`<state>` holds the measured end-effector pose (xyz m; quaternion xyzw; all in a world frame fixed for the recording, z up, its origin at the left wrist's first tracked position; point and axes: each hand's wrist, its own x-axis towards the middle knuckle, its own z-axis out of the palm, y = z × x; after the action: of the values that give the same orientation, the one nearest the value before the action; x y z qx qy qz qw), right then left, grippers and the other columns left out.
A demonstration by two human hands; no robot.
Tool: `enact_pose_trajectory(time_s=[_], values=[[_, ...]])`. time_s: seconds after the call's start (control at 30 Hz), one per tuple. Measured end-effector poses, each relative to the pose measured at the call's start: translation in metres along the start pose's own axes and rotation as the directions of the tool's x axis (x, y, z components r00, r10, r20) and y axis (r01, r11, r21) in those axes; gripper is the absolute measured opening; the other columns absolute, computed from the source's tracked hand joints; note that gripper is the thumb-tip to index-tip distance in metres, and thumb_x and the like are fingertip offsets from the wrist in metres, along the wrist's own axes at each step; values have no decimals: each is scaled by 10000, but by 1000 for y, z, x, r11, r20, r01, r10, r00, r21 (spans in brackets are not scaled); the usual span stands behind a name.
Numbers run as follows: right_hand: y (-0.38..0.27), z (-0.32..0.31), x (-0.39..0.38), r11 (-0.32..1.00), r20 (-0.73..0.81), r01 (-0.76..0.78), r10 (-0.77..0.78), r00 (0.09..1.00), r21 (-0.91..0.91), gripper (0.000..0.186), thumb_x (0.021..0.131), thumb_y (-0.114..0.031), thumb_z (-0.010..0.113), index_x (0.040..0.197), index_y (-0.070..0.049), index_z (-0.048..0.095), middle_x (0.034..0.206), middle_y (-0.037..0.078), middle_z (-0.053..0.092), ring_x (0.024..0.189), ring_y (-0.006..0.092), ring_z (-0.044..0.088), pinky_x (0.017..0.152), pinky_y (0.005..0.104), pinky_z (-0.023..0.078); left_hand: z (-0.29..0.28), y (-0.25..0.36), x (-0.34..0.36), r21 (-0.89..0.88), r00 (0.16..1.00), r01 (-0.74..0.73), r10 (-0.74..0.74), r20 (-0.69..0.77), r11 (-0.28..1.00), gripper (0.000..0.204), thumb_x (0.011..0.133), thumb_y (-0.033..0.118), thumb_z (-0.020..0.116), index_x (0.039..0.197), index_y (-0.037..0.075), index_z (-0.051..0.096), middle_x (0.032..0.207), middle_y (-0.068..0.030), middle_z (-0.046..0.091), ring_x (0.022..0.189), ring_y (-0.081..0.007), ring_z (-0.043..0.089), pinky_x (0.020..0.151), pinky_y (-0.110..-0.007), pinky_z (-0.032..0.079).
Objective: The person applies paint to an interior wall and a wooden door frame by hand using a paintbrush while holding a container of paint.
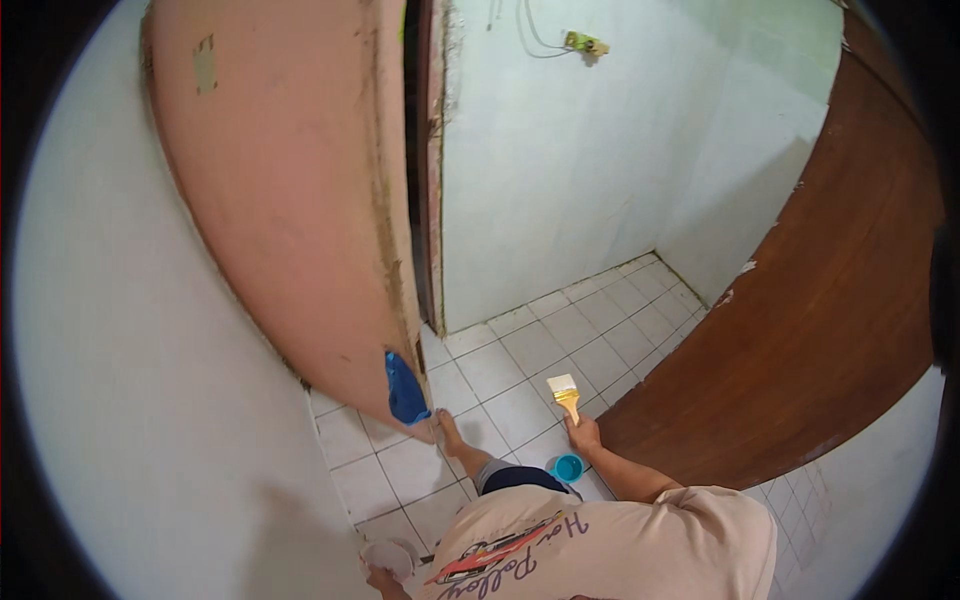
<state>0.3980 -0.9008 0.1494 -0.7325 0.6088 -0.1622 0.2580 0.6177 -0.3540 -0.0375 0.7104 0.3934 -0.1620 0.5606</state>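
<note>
My right hand (583,436) is closed around the wooden handle of a flat paintbrush (564,392). Its wide pale bristles point up and away from me, over the floor tiles. At the lower left, my left hand (384,579) grips a pale round tub (393,556) at its side; what is inside does not show clearly. A small turquoise cup (567,468) lies below my right wrist, next to my leg, and I cannot tell whether it stands on the floor.
A salmon-pink door (280,180) with a blue patch (405,388) low on its edge stands at the left. On the right is a large brown wooden panel (800,300). Pale walls (580,180) rise behind white floor tiles (510,410). An uncovered socket (587,45) with loose wires sits high on the wall.
</note>
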Motion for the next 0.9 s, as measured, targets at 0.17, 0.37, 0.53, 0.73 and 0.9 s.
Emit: enact_pose_trajectory(time_s=[0.17, 0.37, 0.53, 0.73, 0.9], values=[[-24, 4, 0, 998, 64, -41, 38, 997, 49, 610, 899, -560, 518, 1096, 6, 628, 1028, 276, 656, 1017, 437, 617, 874, 489, 485, 21, 4, -5, 82, 996, -62, 56, 72, 995, 420, 897, 305, 579, 1030, -92, 571, 912, -191, 639, 704, -291, 640, 530, -388, 516], [-18, 11, -5, 998, 54, -58, 56, 997, 37, 586, 905, -544, 528, 966, 28, 639, 943, 285, 663, 933, 442, 637, 820, 485, 495, 56, 24, -11, 137, 978, -127, 101, 185, 982, 423, 898, 308, 584, 1036, -92, 572, 909, -185, 640, 706, -286, 638, 535, -386, 516], [-11, 4, -4, 989, 150, -149, 147, 978, 5, 633, 903, -588, 488, 1086, 0, 637, 1031, 262, 663, 1000, 421, 631, 873, 488, 487, 78, 28, -14, 185, 965, -155, 108, 239, 970, 426, 900, 310, 587, 1040, -91, 573, 907, -180, 640, 707, -281, 636, 540, -385, 515], [8, 3, -5, 992, 54, -122, 121, 991, 17, 595, 901, -560, 526, 948, 23, 634, 911, 261, 662, 902, 428, 636, 812, 480, 492, 92, 26, -18, 218, 953, -166, 100, 285, 962, 429, 901, 313, 591, 1045, -91, 574, 904, -175, 641, 708, -276, 633, 546, -383, 515], [13, 7, 3, 990, 63, -136, 135, 989, 24, 621, 901, -562, 522, 982, 41, 645, 934, 276, 659, 921, 434, 636, 825, 477, 490, 97, 27, -23, 242, 947, -181, 101, 306, 953, 432, 902, 315, 595, 1049, -90, 574, 901, -170, 641, 709, -272, 631, 550, -382, 514]])
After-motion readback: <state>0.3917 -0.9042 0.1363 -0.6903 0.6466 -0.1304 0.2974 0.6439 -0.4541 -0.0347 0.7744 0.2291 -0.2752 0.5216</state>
